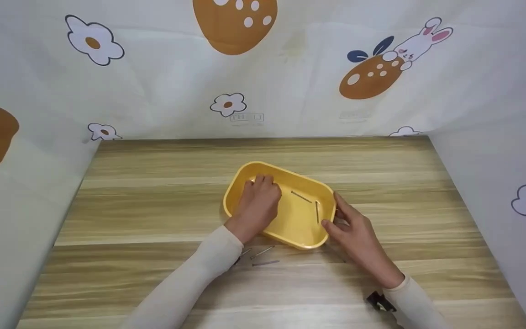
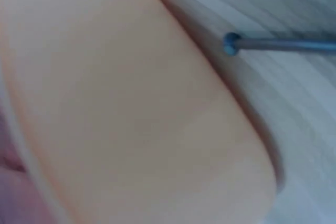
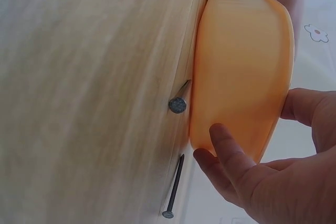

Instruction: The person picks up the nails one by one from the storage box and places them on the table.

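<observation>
A yellow plastic tray (image 1: pixel 286 171) sits on the wooden table, set at a slant. My left hand (image 1: pixel 260 198) reaches into its left part with fingers bent downward; the fingertips are hidden, and I cannot tell whether they hold anything. My right hand (image 1: pixel 354 233) grips the tray's right end, thumb at the rim and fingers against the outer wall (image 3: pixel 241 72). Inside the tray lie two nails, one slanted nail (image 1: pixel 302 197) and one nail (image 1: pixel 317 213) near the right wall. The left wrist view is mostly filled by the tray's wall (image 2: pixel 142 103).
Several loose nails lie in front of the tray, among them a nail (image 1: pixel 265 263) and a nail (image 1: pixel 262 252) by the left sleeve. Another nail (image 3: pixel 176 187) lies near the right hand. A patterned cloth (image 1: pixel 167 91) walls the table (image 1: pixel 144 192) at the back and sides.
</observation>
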Tool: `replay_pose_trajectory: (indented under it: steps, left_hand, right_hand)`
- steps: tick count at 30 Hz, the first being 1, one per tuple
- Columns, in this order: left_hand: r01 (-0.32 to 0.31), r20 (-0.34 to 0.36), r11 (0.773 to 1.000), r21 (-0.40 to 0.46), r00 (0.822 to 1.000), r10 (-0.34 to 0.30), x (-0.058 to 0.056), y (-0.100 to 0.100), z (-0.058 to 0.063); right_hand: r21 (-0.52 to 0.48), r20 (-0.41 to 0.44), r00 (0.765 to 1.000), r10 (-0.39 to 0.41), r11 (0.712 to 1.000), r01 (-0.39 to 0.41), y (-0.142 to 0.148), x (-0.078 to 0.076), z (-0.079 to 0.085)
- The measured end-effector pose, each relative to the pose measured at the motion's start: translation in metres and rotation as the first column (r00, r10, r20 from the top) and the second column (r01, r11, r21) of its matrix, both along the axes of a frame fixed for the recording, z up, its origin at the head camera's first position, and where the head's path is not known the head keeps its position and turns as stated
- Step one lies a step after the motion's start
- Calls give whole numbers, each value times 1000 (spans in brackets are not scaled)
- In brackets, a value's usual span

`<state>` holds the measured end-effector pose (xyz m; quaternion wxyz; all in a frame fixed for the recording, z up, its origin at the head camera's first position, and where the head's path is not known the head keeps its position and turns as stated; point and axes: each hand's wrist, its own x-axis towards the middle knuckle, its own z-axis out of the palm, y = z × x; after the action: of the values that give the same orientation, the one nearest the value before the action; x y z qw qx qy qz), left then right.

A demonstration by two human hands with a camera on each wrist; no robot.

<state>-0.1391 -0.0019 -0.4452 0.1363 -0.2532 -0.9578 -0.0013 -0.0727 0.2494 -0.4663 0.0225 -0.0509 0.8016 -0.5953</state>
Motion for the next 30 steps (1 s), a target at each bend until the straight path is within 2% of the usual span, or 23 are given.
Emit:
replay_pose_trajectory:
  steps: [6,16,26,30]
  left_hand:
    - [40,-80,999,22,996,-39,13,-3,12]
    - [73,-128,997,34,989,-68,34,-12,29]
    - [85,-166,995,58,983,-75,52,-26,32]
    - [115,-183,988,103,979,-95,60,-30,32]
  right_hand:
    - [27,1,1000,-3,1000,3,0,0,0]
    - [18,-4,1000,7,1000,-7,0,0,1]
    - [25,-3,1000,9,1000,-9,-1,0,0]
    - [45,4,1000,1,999,-1,0,-1,-1]
